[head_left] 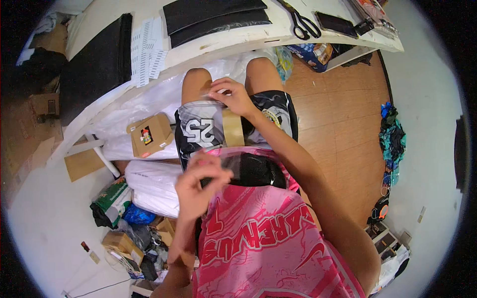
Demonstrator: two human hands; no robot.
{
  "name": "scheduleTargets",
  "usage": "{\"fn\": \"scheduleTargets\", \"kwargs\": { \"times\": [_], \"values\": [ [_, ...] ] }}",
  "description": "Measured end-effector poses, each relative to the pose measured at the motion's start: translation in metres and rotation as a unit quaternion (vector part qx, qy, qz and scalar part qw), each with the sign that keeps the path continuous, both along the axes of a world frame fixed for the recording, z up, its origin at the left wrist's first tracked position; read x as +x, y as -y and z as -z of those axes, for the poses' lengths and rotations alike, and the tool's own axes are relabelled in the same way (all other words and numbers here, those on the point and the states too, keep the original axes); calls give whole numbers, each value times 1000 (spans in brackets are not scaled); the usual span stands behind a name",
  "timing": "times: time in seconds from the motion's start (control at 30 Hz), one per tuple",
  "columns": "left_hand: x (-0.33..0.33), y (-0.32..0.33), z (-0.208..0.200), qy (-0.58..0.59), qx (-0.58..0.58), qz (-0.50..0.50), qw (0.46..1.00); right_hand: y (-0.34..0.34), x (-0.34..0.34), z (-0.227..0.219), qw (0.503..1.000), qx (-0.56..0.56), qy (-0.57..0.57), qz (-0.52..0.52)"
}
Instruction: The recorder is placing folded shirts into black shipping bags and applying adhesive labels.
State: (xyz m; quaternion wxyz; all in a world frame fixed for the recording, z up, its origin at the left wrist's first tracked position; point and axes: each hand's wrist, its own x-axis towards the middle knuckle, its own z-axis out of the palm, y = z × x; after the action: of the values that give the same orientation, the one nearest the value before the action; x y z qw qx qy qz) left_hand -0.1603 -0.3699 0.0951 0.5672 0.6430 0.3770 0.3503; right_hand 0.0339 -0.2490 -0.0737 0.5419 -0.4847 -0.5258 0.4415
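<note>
My right hand (232, 98) is over my lap near the knees, thumb and fingertips pinched together. A thin pale edge shows at those fingertips, too faint to name. Nearer my waist, my left hand (201, 185) is curled with thumb and forefinger close together, its fingers blurred by motion. What it holds, if anything, I cannot make out. Between the hands a tan roll of tape (232, 128) rests on my grey and black shorts (198, 124). Behind the left hand, a dark mesh piece (253, 169) lies at the hem of my pink shirt.
Ahead, a white table (198, 49) bears black plastic bags (216, 20), label sheets (147, 52), scissors (300, 22) and a phone (337, 24). A flat cardboard box (150, 135) and white wrapped bundles (154, 187) are at left. Teal and black material (392, 136) is along the right wall.
</note>
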Motion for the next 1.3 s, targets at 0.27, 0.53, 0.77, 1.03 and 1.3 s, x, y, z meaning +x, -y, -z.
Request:
{"fn": "scheduleTargets", "kwargs": {
  "times": [0.27,0.53,0.77,1.03,1.3],
  "values": [
    [71,-153,26,39,6,-104,994,8,30,-13,962,60,-135,231],
    [90,-194,80,-22,-7,-108,994,16,39,-6,933,-12,-260,249],
    [99,-192,95,-61,107,-109,986,12,41,0,899,-18,-372,232],
    [101,-188,73,-86,164,-123,975,12,39,-9,904,-21,-379,199],
    [101,-194,80,-115,184,-136,967,11,36,-5,881,-32,-429,196]
  ]
}}
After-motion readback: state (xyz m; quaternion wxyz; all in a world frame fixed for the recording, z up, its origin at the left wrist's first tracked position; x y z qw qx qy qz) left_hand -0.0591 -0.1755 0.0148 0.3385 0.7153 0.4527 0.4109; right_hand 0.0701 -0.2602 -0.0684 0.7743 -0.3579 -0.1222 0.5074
